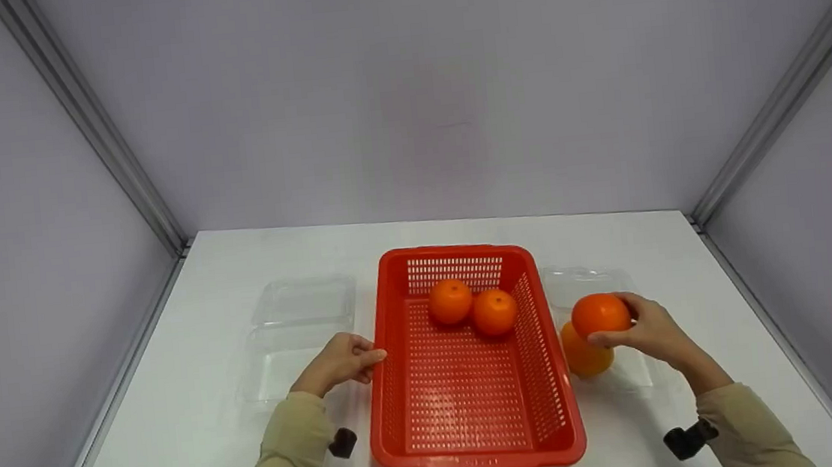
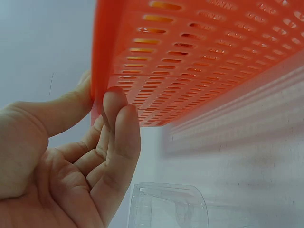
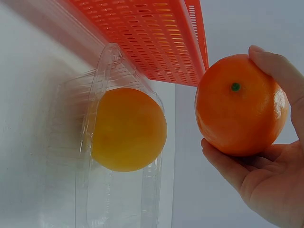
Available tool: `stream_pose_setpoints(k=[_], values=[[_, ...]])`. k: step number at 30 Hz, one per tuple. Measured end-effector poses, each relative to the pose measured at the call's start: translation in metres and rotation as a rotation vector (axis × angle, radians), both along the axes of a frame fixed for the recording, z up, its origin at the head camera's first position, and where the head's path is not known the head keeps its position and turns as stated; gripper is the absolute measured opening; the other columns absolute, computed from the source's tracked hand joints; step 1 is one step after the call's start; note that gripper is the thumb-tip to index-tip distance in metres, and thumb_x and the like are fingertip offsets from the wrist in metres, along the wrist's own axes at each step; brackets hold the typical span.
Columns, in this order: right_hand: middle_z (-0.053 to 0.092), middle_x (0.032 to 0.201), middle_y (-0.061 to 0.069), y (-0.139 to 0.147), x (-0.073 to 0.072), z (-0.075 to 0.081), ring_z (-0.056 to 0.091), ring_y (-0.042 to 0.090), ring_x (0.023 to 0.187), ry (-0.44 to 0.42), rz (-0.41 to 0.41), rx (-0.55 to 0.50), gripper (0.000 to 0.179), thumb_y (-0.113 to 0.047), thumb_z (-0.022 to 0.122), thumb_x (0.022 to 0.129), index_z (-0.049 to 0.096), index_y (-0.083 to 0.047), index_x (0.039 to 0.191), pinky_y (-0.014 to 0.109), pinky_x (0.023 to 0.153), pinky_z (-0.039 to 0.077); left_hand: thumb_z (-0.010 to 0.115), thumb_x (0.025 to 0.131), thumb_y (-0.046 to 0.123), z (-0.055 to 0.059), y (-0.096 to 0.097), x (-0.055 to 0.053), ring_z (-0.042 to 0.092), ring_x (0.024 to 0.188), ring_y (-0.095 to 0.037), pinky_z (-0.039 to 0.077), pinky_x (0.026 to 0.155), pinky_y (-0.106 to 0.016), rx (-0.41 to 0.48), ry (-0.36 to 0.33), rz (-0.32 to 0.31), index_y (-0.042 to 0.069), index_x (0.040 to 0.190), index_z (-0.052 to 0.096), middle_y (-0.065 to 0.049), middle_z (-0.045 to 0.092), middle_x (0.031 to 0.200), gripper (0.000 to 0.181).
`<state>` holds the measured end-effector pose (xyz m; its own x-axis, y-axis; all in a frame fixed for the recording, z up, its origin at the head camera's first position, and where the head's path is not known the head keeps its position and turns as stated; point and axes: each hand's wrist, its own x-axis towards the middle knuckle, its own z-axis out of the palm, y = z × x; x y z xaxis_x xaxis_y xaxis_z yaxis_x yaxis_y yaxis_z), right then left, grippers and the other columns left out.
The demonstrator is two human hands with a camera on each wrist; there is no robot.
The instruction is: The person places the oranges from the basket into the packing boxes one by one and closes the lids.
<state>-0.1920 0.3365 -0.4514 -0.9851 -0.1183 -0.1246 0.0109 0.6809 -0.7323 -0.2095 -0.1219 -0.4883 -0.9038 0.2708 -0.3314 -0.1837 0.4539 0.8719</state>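
Observation:
A red perforated basket (image 1: 468, 402) stands mid-table with two oranges (image 1: 451, 302) near its far end. My left hand (image 1: 341, 362) pinches the basket's left rim between thumb and fingers, as the left wrist view also shows. Past the basket's right side, my right hand (image 1: 650, 326) holds an orange (image 3: 242, 107) between thumb and fingers; its green stem spot faces the wrist camera. Below that orange, a yellower orange (image 3: 128, 130) sits in a clear plastic clamshell box (image 3: 102, 76) on the right. The held orange is apart from the one in the box.
Left of the basket lies another clear plastic clamshell box (image 1: 301, 341), lid open. The white table (image 1: 175, 405) is bounded by a back wall (image 1: 435, 111) and side walls. The basket's raised sides stand between the two boxes.

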Motion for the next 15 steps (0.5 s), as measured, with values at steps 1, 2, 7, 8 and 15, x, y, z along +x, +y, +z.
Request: stream_pose_setpoints(k=[1, 2, 7, 8, 15], values=[[0.057, 0.128, 0.027, 0.0005, 0.0002, -0.0002, 0.06, 0.031, 0.106, 0.0, 0.001, -0.004, 0.078, -0.034, 0.077, 0.08, 0.041, 0.005, 0.138, 0.04, 0.085, 0.057, 0.061, 0.094, 0.015, 0.0, 0.0001, 0.0, 0.059, 0.059, -0.008, 0.061, 0.066, -0.033, -0.001, -0.002, 0.002, -0.013, 0.107, 0.06, -0.01, 0.069, 0.077, 0.031], [0.057, 0.128, 0.027, 0.001, 0.0005, -0.0004, 0.059, 0.031, 0.106, -0.002, 0.0, -0.007, 0.078, -0.034, 0.077, 0.08, 0.041, 0.005, 0.138, 0.039, 0.085, 0.057, 0.061, 0.094, 0.015, -0.0002, 0.0, -0.0001, 0.059, 0.059, -0.008, 0.061, 0.066, -0.033, -0.001, -0.005, 0.004, -0.013, 0.107, 0.06, -0.01, 0.069, 0.077, 0.031], [0.056, 0.129, 0.028, 0.0042, 0.0014, -0.0021, 0.059, 0.031, 0.107, -0.012, -0.014, -0.007, 0.079, -0.034, 0.076, 0.08, 0.04, 0.006, 0.138, 0.04, 0.086, 0.057, 0.061, 0.094, 0.016, -0.0002, -0.0007, -0.0001, 0.06, 0.059, -0.008, 0.061, 0.067, -0.033, -0.006, -0.007, 0.006, -0.013, 0.108, 0.061, -0.011, 0.069, 0.077, 0.031], [0.055, 0.129, 0.028, 0.0048, 0.0014, -0.0025, 0.059, 0.031, 0.107, -0.014, -0.018, -0.005, 0.079, -0.034, 0.076, 0.081, 0.04, 0.006, 0.139, 0.04, 0.086, 0.057, 0.061, 0.095, 0.016, -0.0001, -0.0009, -0.0001, 0.06, 0.06, -0.008, 0.061, 0.067, -0.034, -0.006, -0.005, 0.003, -0.013, 0.108, 0.061, -0.012, 0.07, 0.079, 0.032], [0.055, 0.129, 0.028, 0.0094, 0.0015, -0.0065, 0.058, 0.03, 0.106, -0.027, -0.032, 0.0, 0.08, -0.035, 0.076, 0.081, 0.04, 0.006, 0.138, 0.034, 0.083, 0.056, 0.06, 0.095, 0.015, 0.0011, -0.0001, 0.0, 0.06, 0.06, -0.008, 0.061, 0.068, -0.034, -0.004, -0.009, -0.006, -0.013, 0.109, 0.059, -0.014, 0.07, 0.082, 0.032]])
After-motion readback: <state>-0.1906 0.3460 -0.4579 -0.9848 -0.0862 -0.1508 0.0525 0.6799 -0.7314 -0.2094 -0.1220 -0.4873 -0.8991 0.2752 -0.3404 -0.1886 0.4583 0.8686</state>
